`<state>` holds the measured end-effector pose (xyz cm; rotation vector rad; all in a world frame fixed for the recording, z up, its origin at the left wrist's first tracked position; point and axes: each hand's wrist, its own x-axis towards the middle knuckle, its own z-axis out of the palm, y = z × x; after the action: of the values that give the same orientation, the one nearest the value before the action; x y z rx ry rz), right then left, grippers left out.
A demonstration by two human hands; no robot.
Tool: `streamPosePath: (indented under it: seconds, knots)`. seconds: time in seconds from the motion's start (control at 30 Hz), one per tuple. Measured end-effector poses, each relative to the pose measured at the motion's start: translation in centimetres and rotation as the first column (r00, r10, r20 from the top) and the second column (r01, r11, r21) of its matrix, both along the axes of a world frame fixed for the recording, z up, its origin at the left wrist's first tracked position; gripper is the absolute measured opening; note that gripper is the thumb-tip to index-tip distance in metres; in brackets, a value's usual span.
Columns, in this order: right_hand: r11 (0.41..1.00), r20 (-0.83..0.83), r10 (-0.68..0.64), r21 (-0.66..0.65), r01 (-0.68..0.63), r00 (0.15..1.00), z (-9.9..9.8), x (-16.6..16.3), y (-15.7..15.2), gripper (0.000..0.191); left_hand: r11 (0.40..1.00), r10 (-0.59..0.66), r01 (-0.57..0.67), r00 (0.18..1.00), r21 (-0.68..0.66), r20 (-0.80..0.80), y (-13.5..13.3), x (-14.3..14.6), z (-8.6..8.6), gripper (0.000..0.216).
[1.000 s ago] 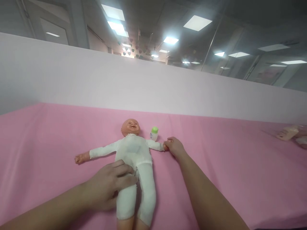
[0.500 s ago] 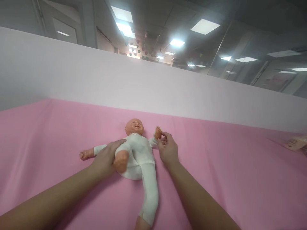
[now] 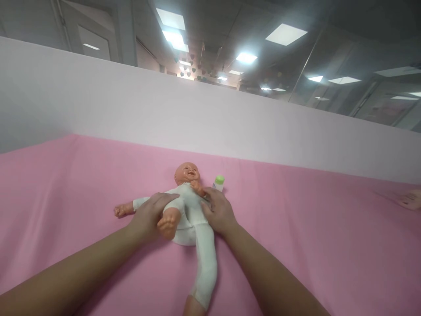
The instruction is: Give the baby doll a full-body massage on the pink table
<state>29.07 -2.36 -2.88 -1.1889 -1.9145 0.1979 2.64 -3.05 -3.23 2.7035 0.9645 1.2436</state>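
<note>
A baby doll (image 3: 192, 219) in a white suit lies on its back on the pink sheet (image 3: 296, 228), head away from me. My left hand (image 3: 149, 216) is wrapped round the doll's bent leg, whose bare foot points up toward me. My right hand (image 3: 219, 211) presses the doll's arm across its chest, fingers closed over the sleeve. The doll's other arm stretches out to the left and its other leg lies straight toward me.
A small white bottle with a green cap (image 3: 219, 182) stands just right of the doll's head. A pale object (image 3: 411, 199) lies at the far right edge of the sheet. A white partition wall (image 3: 210, 118) runs behind the surface.
My left hand lifted and folded the doll's leg up over its body. My right hand brought the doll's outstretched arm in across its chest, uncovering the green-capped bottle.
</note>
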Motion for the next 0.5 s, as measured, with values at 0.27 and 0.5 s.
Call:
streamPosePath:
  seconds: [0.27,0.5]
  knots:
    - [0.955,-0.353,-0.266,-0.223,0.196,0.897,-0.6,3.9,1.8,0.047,0.963,-0.228,0.229,0.973,0.139,-0.028,-3.9,1.0,1.6,0.041]
    - [0.803,-0.361,-0.547,-0.483,0.35,0.756,-1.0,8.1,3.4,0.052,0.94,-0.312,0.31,0.95,0.14,-0.011,-4.0,1.2,2.2,0.044]
